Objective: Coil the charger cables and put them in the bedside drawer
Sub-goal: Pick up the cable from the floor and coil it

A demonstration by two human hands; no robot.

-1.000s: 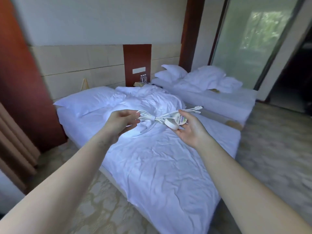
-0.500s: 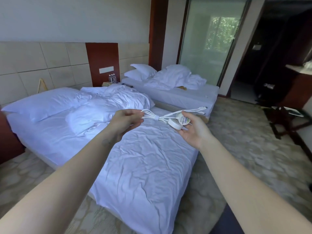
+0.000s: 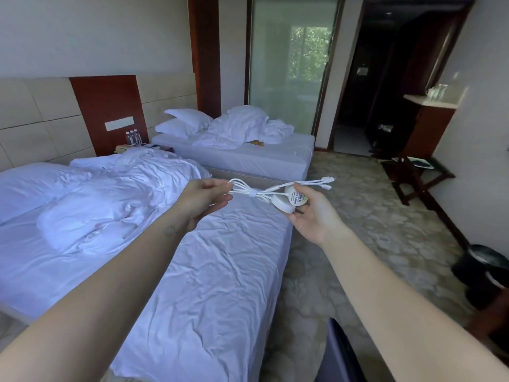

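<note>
Fingers of the left hand pinch the looped end of the white charger cable bundle, while the right hand cups its two round white charging pucks, so the bundle hangs in the air between both hands above the foot of the near bed. Already bound at its middle by a white strap, it looks light and limp, with loose connector tips free to dangle and snag. Gripping at the strap would likely keep coil and pucks together on the way to the bedside table between the beds, whose drawer is not visible.
</note>
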